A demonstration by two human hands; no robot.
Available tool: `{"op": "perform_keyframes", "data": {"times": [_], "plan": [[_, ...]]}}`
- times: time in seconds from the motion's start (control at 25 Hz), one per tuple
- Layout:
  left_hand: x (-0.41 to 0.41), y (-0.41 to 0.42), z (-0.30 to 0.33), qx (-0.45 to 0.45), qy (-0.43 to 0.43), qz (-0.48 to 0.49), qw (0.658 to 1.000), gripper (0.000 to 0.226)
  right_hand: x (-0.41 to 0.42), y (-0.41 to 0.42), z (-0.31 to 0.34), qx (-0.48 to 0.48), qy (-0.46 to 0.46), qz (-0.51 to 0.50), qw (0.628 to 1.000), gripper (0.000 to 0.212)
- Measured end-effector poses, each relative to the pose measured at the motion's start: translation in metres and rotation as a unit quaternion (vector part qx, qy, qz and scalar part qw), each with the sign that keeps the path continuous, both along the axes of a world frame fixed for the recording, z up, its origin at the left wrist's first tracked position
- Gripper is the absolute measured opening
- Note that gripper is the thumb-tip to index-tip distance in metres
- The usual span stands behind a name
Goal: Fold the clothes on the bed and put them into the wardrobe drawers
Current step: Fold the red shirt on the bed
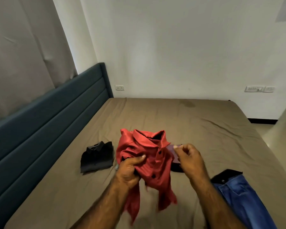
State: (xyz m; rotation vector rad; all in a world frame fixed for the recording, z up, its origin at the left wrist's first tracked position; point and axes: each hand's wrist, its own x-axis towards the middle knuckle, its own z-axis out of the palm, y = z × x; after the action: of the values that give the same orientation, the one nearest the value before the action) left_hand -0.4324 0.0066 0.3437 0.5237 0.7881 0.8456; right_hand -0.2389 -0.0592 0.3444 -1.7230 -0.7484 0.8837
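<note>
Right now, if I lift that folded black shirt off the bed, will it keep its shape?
Probably not by itself: the black shirt looks like soft cloth, so it would likely sag and unfold. It seems light. Supporting it from underneath should help.
</note>
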Motion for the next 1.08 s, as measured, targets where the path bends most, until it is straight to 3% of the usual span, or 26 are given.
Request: {"op": "perform_keyframes", "data": {"times": [0.08, 0.12, 0.2, 0.32, 0.4, 0.48, 0.52, 0.56, 0.6, 0.64, 0.72, 0.76, 0.8, 0.84, 0.92, 1.0, 1.08], "plan": [[-0.003, -0.003, -0.008, 0.022, 0.0, -0.05, 0.998, 0.033, 0.003, 0.005, 0.016, 0.005, 0.197, 0.02, 0.98, 0.055], [-0.004, -0.003, -0.01, 0.035, 0.024, -0.064, 0.997, 0.033, 0.002, 0.007, 0.02, -0.01, 0.227, 0.056, 0.972, 0.058], [-0.002, -0.007, -0.013, 0.079, 0.08, -0.086, 0.99, 0.03, -0.004, 0.004, 0.024, 0.021, 0.225, 0.082, 0.971, 0.04], [-0.005, -0.007, -0.012, 0.141, 0.204, -0.135, 0.959, 0.034, -0.009, 0.004, 0.028, 0.105, 0.233, 0.026, 0.967, 0.014], [-0.02, -0.003, -0.015, 0.157, 0.297, -0.188, 0.923, 0.045, -0.013, 0.008, 0.033, 0.178, 0.309, 0.024, 0.934, 0.021], [-0.034, -0.001, -0.014, 0.136, 0.44, -0.271, 0.845, 0.043, -0.018, 0.01, 0.037, 0.214, 0.361, 0.033, 0.907, 0.028], [-0.043, 0.0, -0.011, 0.146, 0.529, -0.302, 0.78, 0.041, -0.023, 0.012, 0.039, 0.214, 0.362, 0.041, 0.906, 0.028], [-0.046, 0.001, -0.007, 0.172, 0.605, -0.291, 0.721, 0.039, -0.027, 0.013, 0.041, 0.204, 0.341, 0.042, 0.917, 0.028], [-0.049, 0.004, -0.003, 0.222, 0.642, -0.232, 0.696, 0.037, -0.033, 0.015, 0.041, 0.193, 0.312, 0.041, 0.93, 0.028], [-0.05, 0.007, 0.003, 0.259, 0.596, -0.151, 0.745, 0.032, -0.04, 0.016, 0.04, 0.184, 0.286, 0.043, 0.939, 0.029], [-0.039, 0.004, 0.023, 0.205, 0.317, -0.065, 0.924, 0.028, -0.05, 0.015, 0.04, 0.175, 0.28, 0.055, 0.942, 0.028], [-0.037, 0.001, 0.032, 0.169, 0.206, -0.071, 0.961, 0.031, -0.058, 0.013, 0.041, 0.169, 0.287, 0.069, 0.94, 0.024], [-0.031, -0.001, 0.038, 0.166, 0.17, -0.082, 0.968, 0.03, -0.061, 0.011, 0.044, 0.164, 0.281, 0.087, 0.942, 0.02], [-0.03, -0.001, 0.034, 0.179, 0.182, -0.077, 0.964, 0.024, -0.066, 0.009, 0.046, 0.154, 0.233, 0.103, 0.955, 0.025], [-0.033, 0.005, 0.027, 0.212, 0.247, 0.002, 0.946, 0.005, -0.068, 0.007, 0.049, 0.099, -0.031, 0.11, 0.989, 0.045], [-0.044, 0.018, 0.024, 0.302, 0.319, 0.104, 0.892, 0.011, -0.066, 0.004, 0.049, 0.012, -0.323, 0.044, 0.945, 0.046], [-0.051, 0.021, 0.036, 0.408, 0.394, 0.165, 0.807, 0.009, -0.059, -0.001, 0.051, -0.008, -0.468, -0.017, 0.884, 0.044]]}}
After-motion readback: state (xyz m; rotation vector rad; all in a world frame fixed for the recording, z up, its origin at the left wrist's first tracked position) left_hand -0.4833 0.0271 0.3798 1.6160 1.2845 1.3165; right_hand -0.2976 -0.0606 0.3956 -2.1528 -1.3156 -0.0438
